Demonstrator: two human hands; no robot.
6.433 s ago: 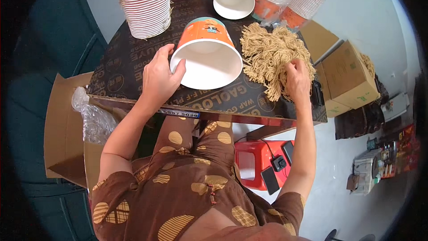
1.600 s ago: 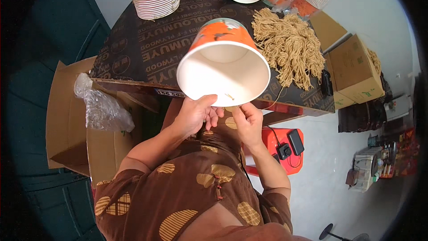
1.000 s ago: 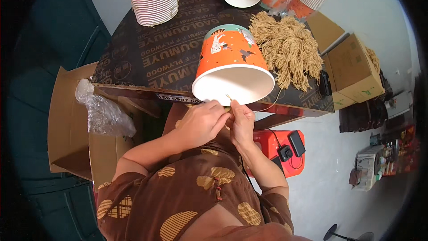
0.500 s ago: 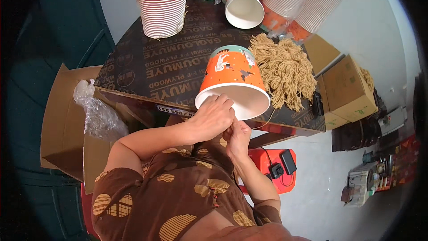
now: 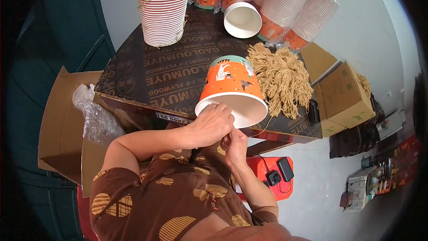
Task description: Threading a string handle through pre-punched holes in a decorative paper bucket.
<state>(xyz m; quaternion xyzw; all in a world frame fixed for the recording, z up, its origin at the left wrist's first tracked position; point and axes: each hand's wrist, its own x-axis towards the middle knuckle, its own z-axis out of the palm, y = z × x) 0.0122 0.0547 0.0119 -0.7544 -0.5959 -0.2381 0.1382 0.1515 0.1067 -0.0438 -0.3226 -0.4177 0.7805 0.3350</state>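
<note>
An orange paper bucket (image 5: 232, 78) with a green band and printed figures lies tipped on the table's front edge, its white open mouth toward me. My left hand (image 5: 211, 124) is closed at the lower left of the rim, its fingertips pressed together and partly hidden. Just below the rim my right hand (image 5: 235, 146) pinches a thin tan cord (image 5: 262, 133), which trails off to the right along the table edge. Both hands' fingertips meet close together. Right of the bucket is a heap of tan cords (image 5: 281, 80).
A tall stack of nested buckets (image 5: 164, 15) stands at the back left. One white bucket (image 5: 242, 20) lies on its side near plastic-wrapped stacks (image 5: 285, 2). Cardboard boxes (image 5: 345, 96) flank the dark table (image 5: 133, 73). A red stool (image 5: 254, 165) holds small black devices.
The whole view has shifted slightly, so the table and its things sit lower in the picture. Both hands stay at the bucket's rim, with only small finger movement.
</note>
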